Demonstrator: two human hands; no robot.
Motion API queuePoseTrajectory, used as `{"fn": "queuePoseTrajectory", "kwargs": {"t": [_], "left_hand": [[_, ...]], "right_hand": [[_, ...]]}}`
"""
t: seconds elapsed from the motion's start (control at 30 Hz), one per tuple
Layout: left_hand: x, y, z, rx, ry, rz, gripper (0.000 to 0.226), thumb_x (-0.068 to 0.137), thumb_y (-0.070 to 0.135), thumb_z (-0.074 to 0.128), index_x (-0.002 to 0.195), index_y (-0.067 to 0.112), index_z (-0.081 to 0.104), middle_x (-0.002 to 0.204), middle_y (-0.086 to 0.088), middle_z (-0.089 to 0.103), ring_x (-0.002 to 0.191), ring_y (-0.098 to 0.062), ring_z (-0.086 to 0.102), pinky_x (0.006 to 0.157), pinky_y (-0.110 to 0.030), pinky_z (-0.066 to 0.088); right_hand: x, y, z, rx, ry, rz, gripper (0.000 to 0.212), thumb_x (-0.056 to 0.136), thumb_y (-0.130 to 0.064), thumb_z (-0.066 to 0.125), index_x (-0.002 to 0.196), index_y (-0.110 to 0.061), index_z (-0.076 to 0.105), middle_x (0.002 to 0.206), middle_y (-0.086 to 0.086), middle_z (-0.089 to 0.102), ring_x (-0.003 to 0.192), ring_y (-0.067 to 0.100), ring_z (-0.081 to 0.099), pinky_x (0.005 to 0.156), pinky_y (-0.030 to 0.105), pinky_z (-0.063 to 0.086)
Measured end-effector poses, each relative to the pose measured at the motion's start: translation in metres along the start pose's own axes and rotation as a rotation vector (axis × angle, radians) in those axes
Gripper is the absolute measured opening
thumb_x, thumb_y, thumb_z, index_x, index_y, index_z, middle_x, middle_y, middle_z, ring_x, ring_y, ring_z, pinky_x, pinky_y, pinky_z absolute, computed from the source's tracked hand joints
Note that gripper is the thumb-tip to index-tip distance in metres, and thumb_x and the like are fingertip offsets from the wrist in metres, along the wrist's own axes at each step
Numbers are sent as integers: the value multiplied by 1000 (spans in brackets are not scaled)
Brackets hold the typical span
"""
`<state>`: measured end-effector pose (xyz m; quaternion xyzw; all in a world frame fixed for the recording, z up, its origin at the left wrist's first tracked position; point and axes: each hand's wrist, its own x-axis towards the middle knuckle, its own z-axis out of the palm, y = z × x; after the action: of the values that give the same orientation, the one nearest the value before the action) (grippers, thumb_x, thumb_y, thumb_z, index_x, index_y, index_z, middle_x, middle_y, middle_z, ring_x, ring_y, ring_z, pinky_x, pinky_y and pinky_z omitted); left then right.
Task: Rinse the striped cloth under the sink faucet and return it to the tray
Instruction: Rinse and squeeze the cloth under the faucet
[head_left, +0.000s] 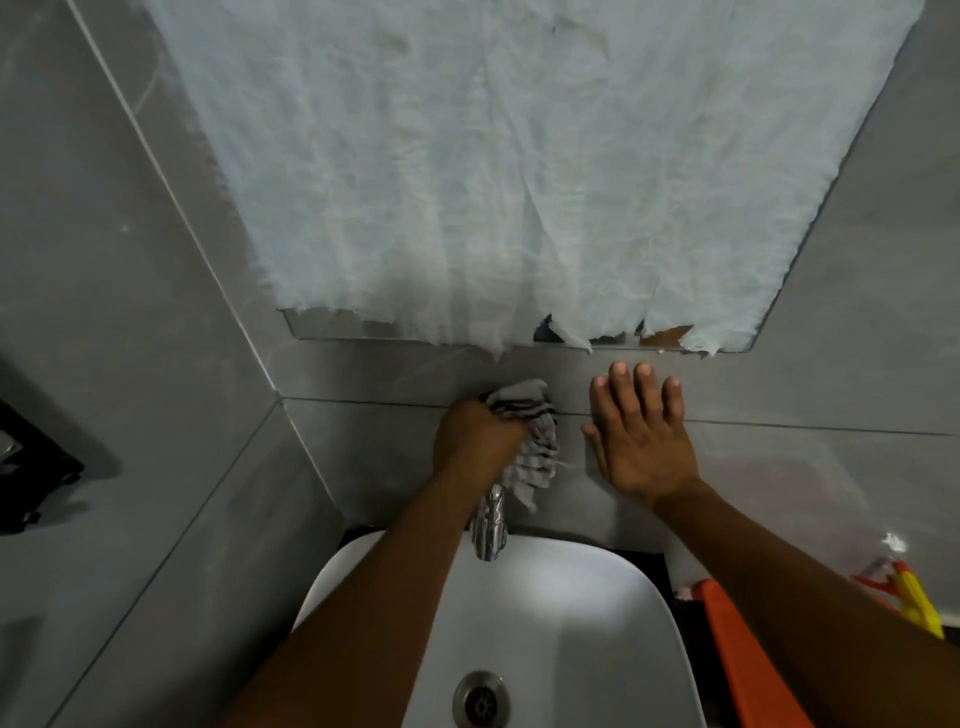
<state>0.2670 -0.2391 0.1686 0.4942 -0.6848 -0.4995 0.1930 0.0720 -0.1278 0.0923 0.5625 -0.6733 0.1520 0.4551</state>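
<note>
My left hand (475, 436) grips the striped cloth (530, 447), a grey and white rag with dark stripes, bunched against the grey wall tile above the faucet (491, 525). The cloth hangs down beside the hand, its lower end just above the chrome faucet. My right hand (639, 441) lies flat on the wall tile to the right of the cloth, fingers spread, holding nothing. Below is the white sink basin (597, 613) with its metal drain (480, 701). I see no water running. An orange tray (737, 654) sits at the right of the basin, partly behind my right forearm.
A mirror covered with torn white paper (519, 182) fills the wall above. Grey tiled walls meet in a corner at the left. A dark fixture (31, 467) hangs on the left wall. Yellow and red items (914, 603) lie at the right edge.
</note>
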Motion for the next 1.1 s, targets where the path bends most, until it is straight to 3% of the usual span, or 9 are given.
{"fn": "queuePoseTrajectory", "kwargs": {"t": [0.17, 0.27, 0.37, 0.53, 0.67, 0.77, 0.83, 0.93, 1.1], "left_hand": [[-27, 18, 2, 283, 81, 227, 34, 88, 22, 61, 117, 5, 65, 114, -15, 71, 104, -30, 68, 83, -29, 50], [-48, 8, 8, 259, 162, 121, 46, 92, 27, 61, 127, 2, 44, 101, -12, 67, 79, -17, 71, 64, -23, 55], [-75, -32, 18, 243, 238, 242, 51, 91, 34, 63, 129, 9, 40, 115, -3, 58, 93, -14, 66, 79, -25, 57], [-107, -93, 16, -355, 98, 321, 25, 91, 18, 66, 110, 24, 52, 101, 3, 66, 91, -8, 70, 71, -20, 59], [-101, -110, -3, -902, -186, -113, 25, 101, 19, 47, 119, 11, 63, 107, -12, 73, 93, -28, 72, 74, -40, 61], [-103, -105, -9, -1368, -393, -349, 33, 78, 26, 67, 102, 3, 73, 95, -18, 74, 81, -27, 73, 58, -31, 63], [-106, -102, 2, -1606, -413, -432, 62, 67, 33, 77, 116, -3, 65, 108, -24, 66, 88, -34, 70, 50, -32, 62], [-106, -93, 22, -1746, -354, -520, 62, 89, 48, 49, 131, 3, 57, 119, -19, 63, 87, -33, 68, 59, -36, 63], [-108, -89, 42, -1699, -360, -538, 45, 82, 45, 52, 80, 4, 70, 69, -12, 70, 61, -28, 71, 60, -32, 58]], "right_hand": [[1, -3, -7, 19, -29, 30, 78, 95, -36, 57, 154, -7, 16, 166, 9, -17, 152, 31, -15, 120, 55, 0], [1, -3, -12, 42, -79, 39, 82, 96, -34, 57, 155, -8, 8, 165, 9, -21, 151, 31, -18, 120, 55, -2], [3, -5, -18, 65, -128, 50, 82, 96, -33, 57, 154, -7, 6, 163, 7, -28, 150, 29, -24, 119, 55, -4], [7, -7, -26, 82, -156, 64, 74, 95, -31, 60, 151, -1, 22, 160, 4, -35, 148, 26, -30, 118, 52, -6], [7, -9, -25, 89, -180, 95, 74, 96, -31, 59, 151, -1, 21, 158, 1, -40, 146, 24, -34, 118, 52, -9], [7, -8, -23, 63, -168, 85, 77, 97, -33, 56, 154, -3, 13, 159, 3, -37, 146, 26, -32, 119, 52, -12], [6, -8, -21, 45, -156, 84, 78, 98, -34, 54, 154, -5, 9, 160, 5, -36, 147, 28, -31, 119, 51, -13], [5, -8, -20, 40, -140, 82, 77, 97, -34, 54, 154, -4, 11, 161, 6, -33, 148, 28, -29, 119, 51, -13], [6, -7, -21, 51, -174, 71, 83, 98, -35, 50, 153, -7, -5, 159, 6, -37, 146, 28, -32, 118, 49, -17]]}}
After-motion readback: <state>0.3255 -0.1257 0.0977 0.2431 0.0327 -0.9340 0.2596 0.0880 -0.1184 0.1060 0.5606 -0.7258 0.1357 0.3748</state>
